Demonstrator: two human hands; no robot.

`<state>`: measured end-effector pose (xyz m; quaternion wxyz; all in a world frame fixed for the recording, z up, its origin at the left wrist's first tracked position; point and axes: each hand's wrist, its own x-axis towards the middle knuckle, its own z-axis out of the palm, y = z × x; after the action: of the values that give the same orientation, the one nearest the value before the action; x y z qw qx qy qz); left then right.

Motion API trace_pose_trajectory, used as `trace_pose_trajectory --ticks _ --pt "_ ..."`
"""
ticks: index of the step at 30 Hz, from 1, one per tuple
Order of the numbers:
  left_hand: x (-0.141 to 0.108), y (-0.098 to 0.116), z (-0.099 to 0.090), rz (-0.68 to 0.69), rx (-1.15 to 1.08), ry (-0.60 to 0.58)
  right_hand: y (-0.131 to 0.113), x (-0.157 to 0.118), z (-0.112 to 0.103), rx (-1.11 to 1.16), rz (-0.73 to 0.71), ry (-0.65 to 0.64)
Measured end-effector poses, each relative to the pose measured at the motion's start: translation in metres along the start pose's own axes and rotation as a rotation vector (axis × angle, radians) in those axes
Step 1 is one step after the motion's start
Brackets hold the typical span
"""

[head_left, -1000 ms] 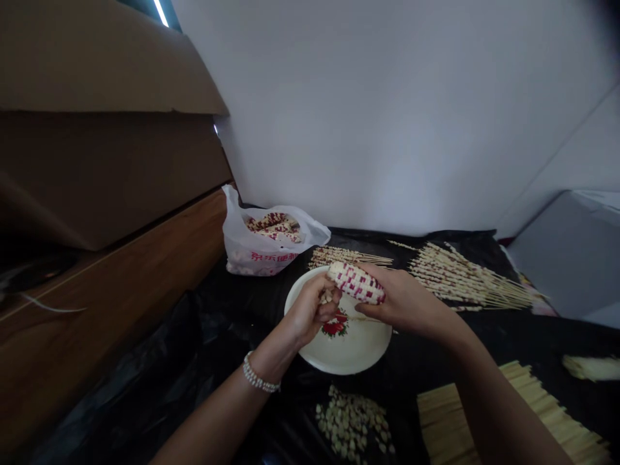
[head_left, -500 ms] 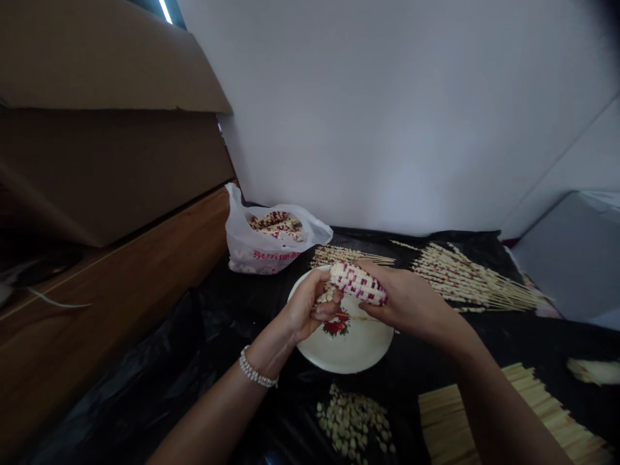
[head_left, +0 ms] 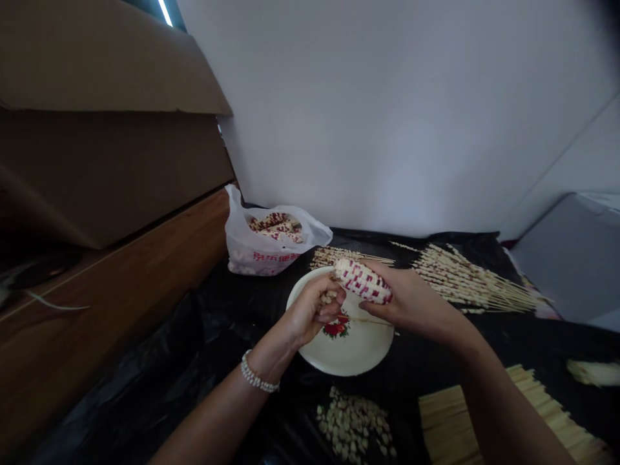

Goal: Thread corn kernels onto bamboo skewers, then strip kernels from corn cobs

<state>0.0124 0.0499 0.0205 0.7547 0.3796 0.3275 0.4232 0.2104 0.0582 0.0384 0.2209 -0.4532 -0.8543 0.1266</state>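
Note:
My right hand (head_left: 404, 294) grips an ear of corn (head_left: 363, 281) with white and purple kernels, tilted above a white plate (head_left: 339, 360) that has a red flower pattern. Loose corn kernels (head_left: 328, 297) show inside the curled fingers of my left hand (head_left: 314, 307), right beside the ear's left end. Whether that thumb touches the ear I cannot tell. A thin skewer (head_left: 371, 321) lies across the plate below the ear, its left end near my left fingers.
Behind the plate stands a white plastic bag (head_left: 264, 255) of corn ears. Skewers threaded with kernels (head_left: 450, 278) lie at the back right. Bare sticks (head_left: 448, 420) and a kernel pile (head_left: 356, 423) are in front, on black plastic sheeting (head_left: 194, 361). A cardboard box (head_left: 111, 174) stands left.
The ear of corn has shifted slightly right with my right hand. My left fingers have curled further, so fewer of the kernels in them show.

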Motion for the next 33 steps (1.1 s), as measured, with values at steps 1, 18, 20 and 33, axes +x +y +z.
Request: trace_pose_trajectory --ticks 1,18,20,33 --pt "0.0 0.001 0.0 -0.016 0.001 -0.006 0.001 0.0 0.0 -0.006 0.004 -0.006" --pt "0.006 -0.009 -0.001 0.039 0.057 0.104 -0.007 -0.001 0.009 -0.104 0.03 0.01" --pt "0.009 -0.014 -0.001 0.086 0.072 0.18 -0.01 0.0 0.011 -0.036 0.004 0.008" --pt "0.007 -0.011 0.0 0.183 0.162 0.122 -0.005 0.001 0.007 -0.019 0.06 -0.013"
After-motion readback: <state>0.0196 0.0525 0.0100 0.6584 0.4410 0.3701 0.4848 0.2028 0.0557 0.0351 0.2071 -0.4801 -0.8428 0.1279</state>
